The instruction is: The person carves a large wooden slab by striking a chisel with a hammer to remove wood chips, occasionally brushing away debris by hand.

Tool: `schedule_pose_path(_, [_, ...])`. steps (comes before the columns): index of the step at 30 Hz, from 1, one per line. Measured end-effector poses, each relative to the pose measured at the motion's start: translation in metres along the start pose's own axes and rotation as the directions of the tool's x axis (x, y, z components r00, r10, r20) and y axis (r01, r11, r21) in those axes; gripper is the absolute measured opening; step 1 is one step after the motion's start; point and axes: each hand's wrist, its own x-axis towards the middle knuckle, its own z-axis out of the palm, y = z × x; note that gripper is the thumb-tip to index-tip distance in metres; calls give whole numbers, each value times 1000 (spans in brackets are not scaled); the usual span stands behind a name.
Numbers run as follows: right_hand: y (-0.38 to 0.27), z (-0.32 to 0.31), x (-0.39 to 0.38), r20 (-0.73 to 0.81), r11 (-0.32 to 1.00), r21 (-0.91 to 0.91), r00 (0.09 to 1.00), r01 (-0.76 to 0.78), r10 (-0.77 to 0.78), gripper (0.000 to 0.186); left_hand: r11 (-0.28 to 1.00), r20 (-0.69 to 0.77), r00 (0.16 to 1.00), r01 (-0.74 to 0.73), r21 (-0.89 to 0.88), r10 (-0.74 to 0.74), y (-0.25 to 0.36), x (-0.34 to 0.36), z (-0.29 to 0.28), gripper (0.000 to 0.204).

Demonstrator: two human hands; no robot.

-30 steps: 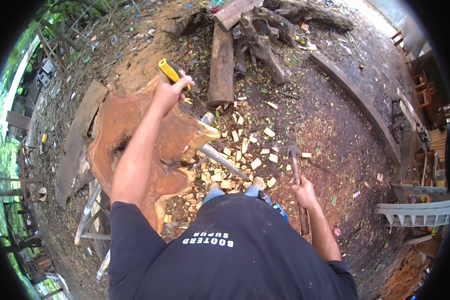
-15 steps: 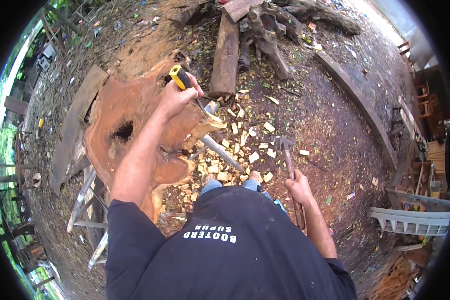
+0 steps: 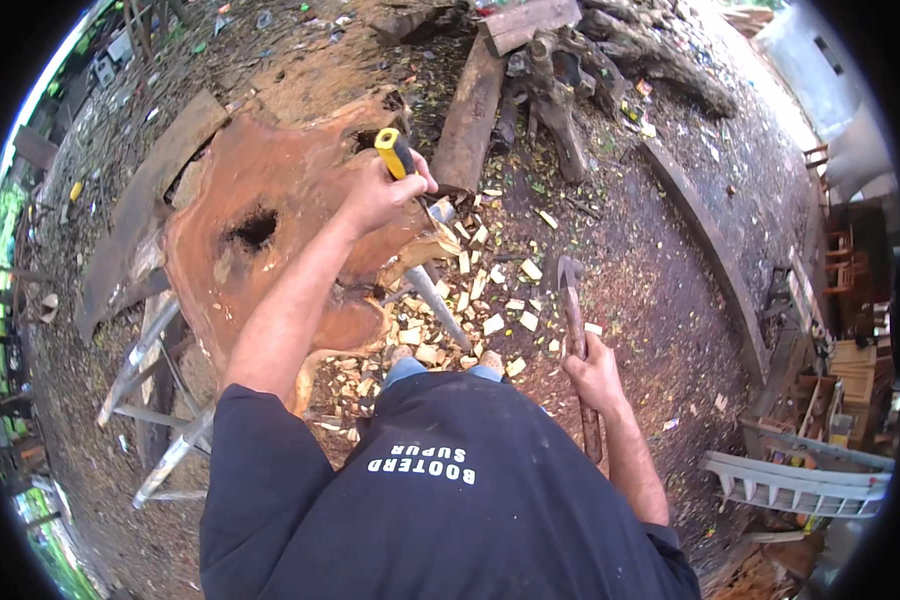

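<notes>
Change: left hand with the chisel is sitting slightly lower on the slab than half a second ago; right hand is staying low by the hip.
Left hand: clenching the chisel's yellow-and-black handle, blade angling down to the slab's right edge.
Right hand: gripping a hatchet's wooden handle, head pointing away from the body, well apart from the chisel.
Slab: reddish, with a dark hole, lying on metal legs.
Chips: pale pieces scattering over the ground between slab and hatchet.
Planks: lying beyond the slab.
</notes>
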Motion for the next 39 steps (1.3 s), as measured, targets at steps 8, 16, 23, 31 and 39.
schedule_pose_path(8, [-214,-57,6,55,866,-280,908,414,-416,19,994,-55,996,-61,95,66,-3,-20,11,8])
schedule_pose_path(16, [-342,-48,-9,129,569,-424,668,705,-732,19,987,-125,987,-83,135,100,-18,-26,6,19])
schedule_pose_path(23, [-311,-16,40,362,482,-702,846,524,-392,29,988,-40,995,-100,-114,96,-10,-23,18,9])
schedule_pose_path(31, [-359,-39,6,-50,488,-346,504,801,-862,15,997,-104,993,-59,49,64,-28,-20,8,21])
schedule_pose_path(39, [-314,-9,40,327,524,-676,848,518,-416,33,988,-92,994,-39,150,53,-7,-13,20,15])
